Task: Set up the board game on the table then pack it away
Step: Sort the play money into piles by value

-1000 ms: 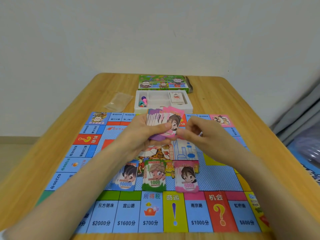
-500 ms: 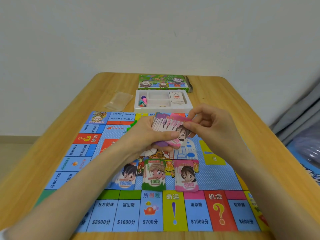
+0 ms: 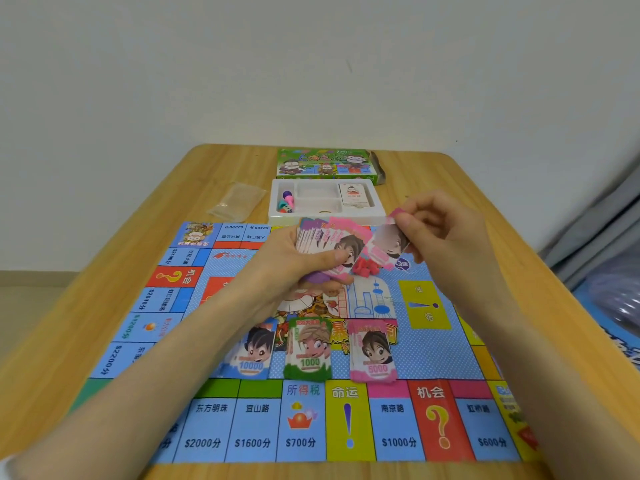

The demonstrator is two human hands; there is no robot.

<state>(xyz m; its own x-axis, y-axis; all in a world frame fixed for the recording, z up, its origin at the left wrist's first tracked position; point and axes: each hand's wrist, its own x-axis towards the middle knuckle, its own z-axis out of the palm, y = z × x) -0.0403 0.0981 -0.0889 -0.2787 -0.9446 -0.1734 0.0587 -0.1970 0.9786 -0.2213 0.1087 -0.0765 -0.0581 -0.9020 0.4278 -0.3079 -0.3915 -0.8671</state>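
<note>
Above the wooden table (image 3: 86,289), fanned paper banknotes (image 3: 329,240) are clamped in the left hand (image 3: 277,268) and one pink note (image 3: 384,247) is pinched by the right hand (image 3: 446,233), the pink 5000 pile (image 3: 372,355) lying at 6 o'clock.

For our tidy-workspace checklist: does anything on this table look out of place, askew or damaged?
Nothing looks damaged or spilled. Only the plastic bag lies loose left of the tray, and the box has its end flap open.

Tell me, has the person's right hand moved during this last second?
Yes. Against the white tray, the right hand has shifted rightward and slightly upward in view, drawing one pink note off the fan in the left hand.
</note>
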